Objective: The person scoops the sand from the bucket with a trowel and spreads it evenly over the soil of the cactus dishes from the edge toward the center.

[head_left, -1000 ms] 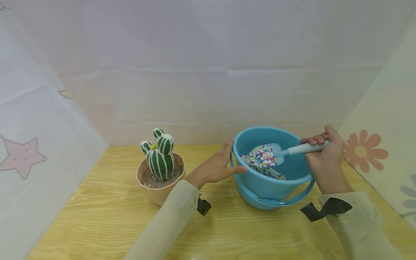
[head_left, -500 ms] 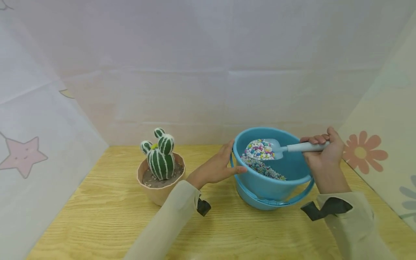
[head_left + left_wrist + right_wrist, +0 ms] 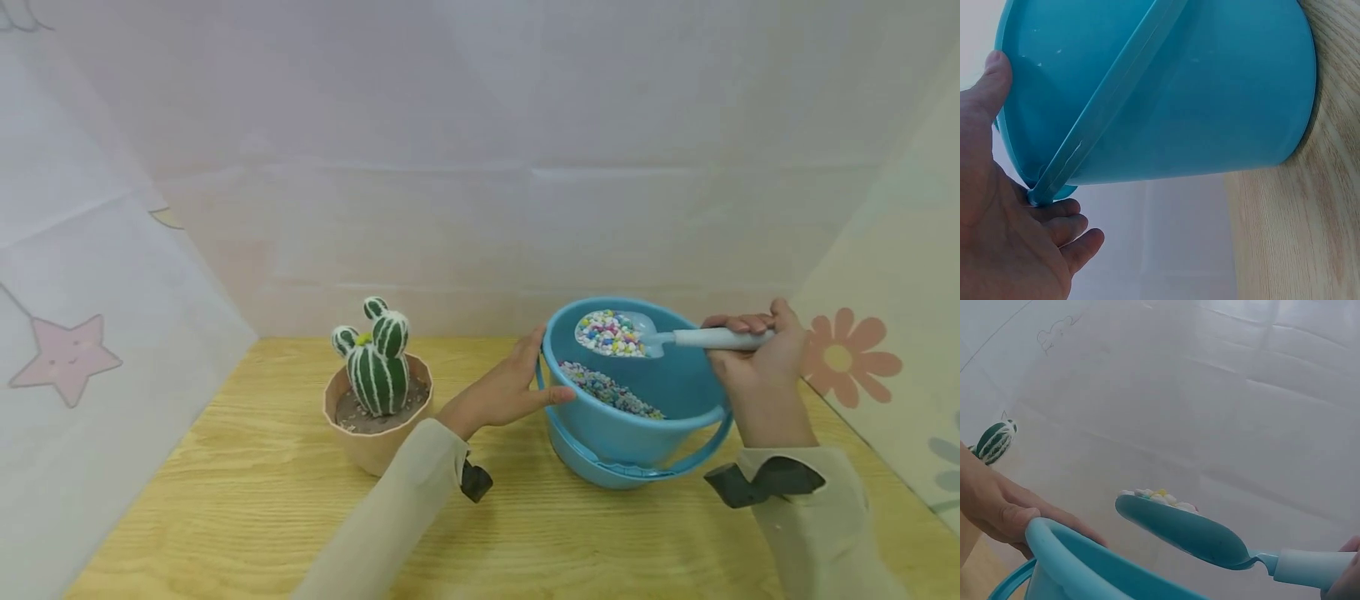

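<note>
A light-blue bucket [image 3: 618, 437] stands on the table, with a layer of small multicoloured pebbles [image 3: 609, 390] along its near inner side. My left hand [image 3: 498, 387] rests against its left side, thumb and fingers spread along the rim; in the left wrist view the thumb [image 3: 996, 78] lies at the rim and the fingers reach past the bucket's handle [image 3: 1100, 109]. My right hand [image 3: 765, 358] grips the white handle of a small scoop [image 3: 716, 338]. Its blue blade [image 3: 1191, 534], heaped with pebbles, hangs level over the bucket's opening, above the pebbles inside.
Left of the bucket, a green-and-white striped cactus [image 3: 378, 379] sits in a peach pot [image 3: 367, 450] of brown soil, beside my left forearm. Pale sheets printed with a star [image 3: 67, 358] and a flower [image 3: 843, 357] wall the wooden table [image 3: 247, 500] on three sides.
My right hand has raised the scoop, now loaded, out of the pebbles and levelled it above them. My left hand stays at the bucket's rim.
</note>
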The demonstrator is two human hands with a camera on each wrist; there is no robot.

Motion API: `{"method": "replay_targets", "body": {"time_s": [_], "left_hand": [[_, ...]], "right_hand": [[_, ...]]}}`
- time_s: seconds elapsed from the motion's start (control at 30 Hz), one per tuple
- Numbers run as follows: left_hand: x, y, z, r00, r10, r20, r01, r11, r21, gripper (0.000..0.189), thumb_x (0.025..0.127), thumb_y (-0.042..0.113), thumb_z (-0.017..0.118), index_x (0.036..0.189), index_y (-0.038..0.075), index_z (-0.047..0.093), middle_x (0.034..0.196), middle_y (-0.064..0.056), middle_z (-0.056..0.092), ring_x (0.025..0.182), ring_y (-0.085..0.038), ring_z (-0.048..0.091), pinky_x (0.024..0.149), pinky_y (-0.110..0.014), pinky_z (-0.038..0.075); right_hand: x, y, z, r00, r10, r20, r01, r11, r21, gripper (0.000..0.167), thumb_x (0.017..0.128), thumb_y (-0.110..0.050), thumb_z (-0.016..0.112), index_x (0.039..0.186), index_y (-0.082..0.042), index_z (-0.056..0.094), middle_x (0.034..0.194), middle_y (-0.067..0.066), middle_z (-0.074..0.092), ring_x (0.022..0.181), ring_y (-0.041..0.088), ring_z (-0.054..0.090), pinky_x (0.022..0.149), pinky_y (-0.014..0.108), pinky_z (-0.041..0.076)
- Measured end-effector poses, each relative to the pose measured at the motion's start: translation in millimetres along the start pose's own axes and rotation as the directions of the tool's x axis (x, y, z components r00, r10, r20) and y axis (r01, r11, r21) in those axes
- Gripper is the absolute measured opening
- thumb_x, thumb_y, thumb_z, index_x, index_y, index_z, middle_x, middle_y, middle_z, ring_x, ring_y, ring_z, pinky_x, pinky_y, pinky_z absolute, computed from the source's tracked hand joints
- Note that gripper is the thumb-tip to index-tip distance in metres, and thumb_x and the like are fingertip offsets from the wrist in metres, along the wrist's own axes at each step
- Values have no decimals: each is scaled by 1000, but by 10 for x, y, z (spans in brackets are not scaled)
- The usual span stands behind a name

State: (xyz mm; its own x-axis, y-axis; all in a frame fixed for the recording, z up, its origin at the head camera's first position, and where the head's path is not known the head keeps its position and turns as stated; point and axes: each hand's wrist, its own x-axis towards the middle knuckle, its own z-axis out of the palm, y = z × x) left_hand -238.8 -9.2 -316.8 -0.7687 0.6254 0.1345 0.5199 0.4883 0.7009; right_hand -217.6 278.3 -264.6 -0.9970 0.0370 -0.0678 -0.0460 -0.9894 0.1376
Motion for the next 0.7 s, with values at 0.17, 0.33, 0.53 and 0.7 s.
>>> {"method": "replay_targets", "body": {"time_s": [0.17,0.33,0.53,0.7], "left_hand": [[-4,3,-7,1000,7,0,-7,1000,0,97,91,45,61,154,17,-7,160,-8,10,147,-22,16,114,-45,29],[7,9,-12,1000,14,-4,-14,1000,17,97,90,46,61,154,18,-7,159,-9,13,145,-24,21,113,-45,32],[-23,-18,-32,1000,-2,-14,3,999,36,96,89,51,60,155,18,-2,158,-9,16,144,-26,25,111,-47,33],[-61,-30,-55,999,-23,-29,25,998,66,86,92,50,55,155,18,6,157,-9,18,142,-29,28,111,-49,33]], "right_hand": [[2,41,-3,1000,4,-12,-4,1000,21,52,100,-32,50,60,0,41,50,15,39,43,33,34,59,42,34],[-16,46,11,1000,-7,5,7,1000,10,51,100,-32,50,61,0,41,52,15,39,44,33,34,59,42,34],[-39,44,9,1000,-15,7,15,1000,-12,53,99,-34,49,60,0,41,52,15,39,43,33,34,60,42,35],[-53,35,3,999,-32,14,32,999,-22,54,100,-35,48,60,1,41,52,15,39,44,33,34,60,42,34]]}}
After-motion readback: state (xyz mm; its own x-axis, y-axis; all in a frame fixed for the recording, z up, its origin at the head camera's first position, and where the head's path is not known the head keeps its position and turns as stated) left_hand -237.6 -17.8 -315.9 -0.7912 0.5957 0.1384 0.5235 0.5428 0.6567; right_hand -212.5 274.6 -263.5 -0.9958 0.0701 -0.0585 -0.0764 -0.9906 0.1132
